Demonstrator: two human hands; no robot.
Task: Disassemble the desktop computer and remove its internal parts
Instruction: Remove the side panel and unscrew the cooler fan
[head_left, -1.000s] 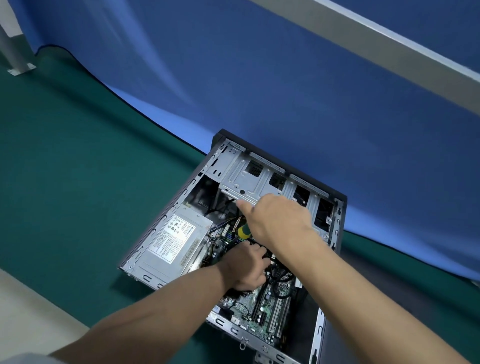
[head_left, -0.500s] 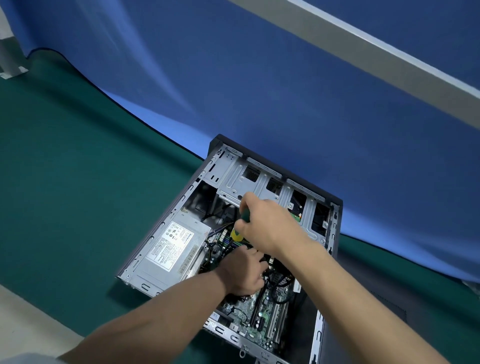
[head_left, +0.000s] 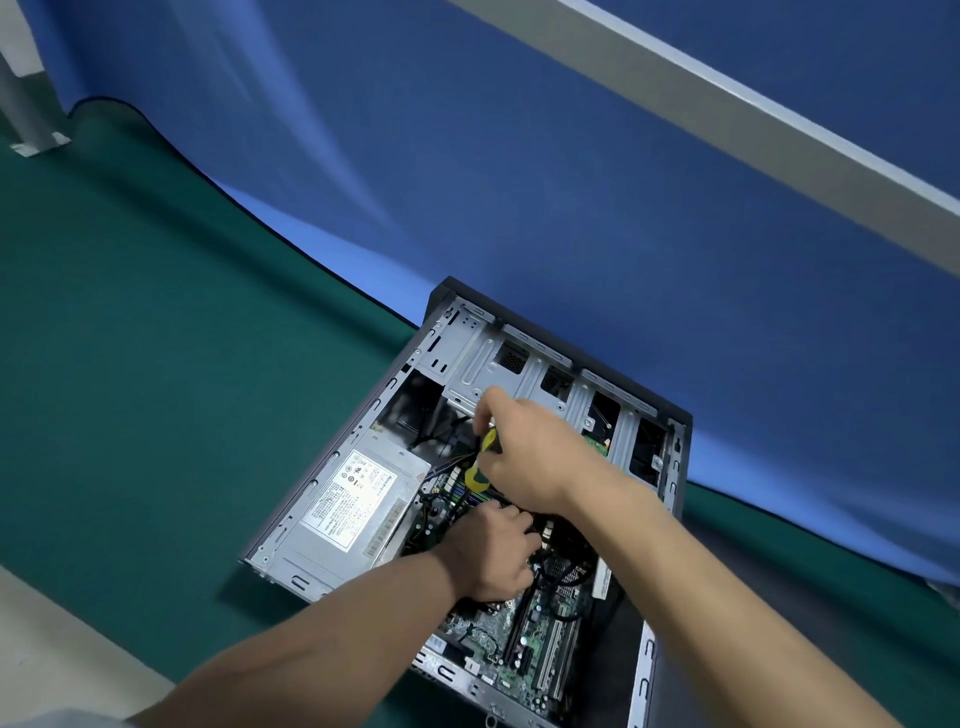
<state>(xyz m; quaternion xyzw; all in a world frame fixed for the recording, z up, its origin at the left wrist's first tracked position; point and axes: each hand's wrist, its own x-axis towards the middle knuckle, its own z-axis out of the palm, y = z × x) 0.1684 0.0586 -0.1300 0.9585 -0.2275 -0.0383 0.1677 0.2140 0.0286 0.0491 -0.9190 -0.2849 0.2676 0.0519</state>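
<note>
The right hand (head_left: 524, 457) has tilted the screwdriver (head_left: 480, 465) handle more upright.

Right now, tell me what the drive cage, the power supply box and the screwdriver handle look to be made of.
Drive cage: bare sheet metal, seemingly steel; dull grey, stamped slots and folded edges.
Power supply box: similar grey sheet metal with a white printed paper label.
Screwdriver handle, gripped by the right hand: probably plastic or rubber; glossy yellow and green bands.

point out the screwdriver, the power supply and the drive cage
screwdriver (head_left: 477, 477): head view, yellow and green handle below the right hand
power supply (head_left: 353, 501): head view, white label on its top face
drive cage (head_left: 483, 366): head view, bare metal plate at its left end
</note>
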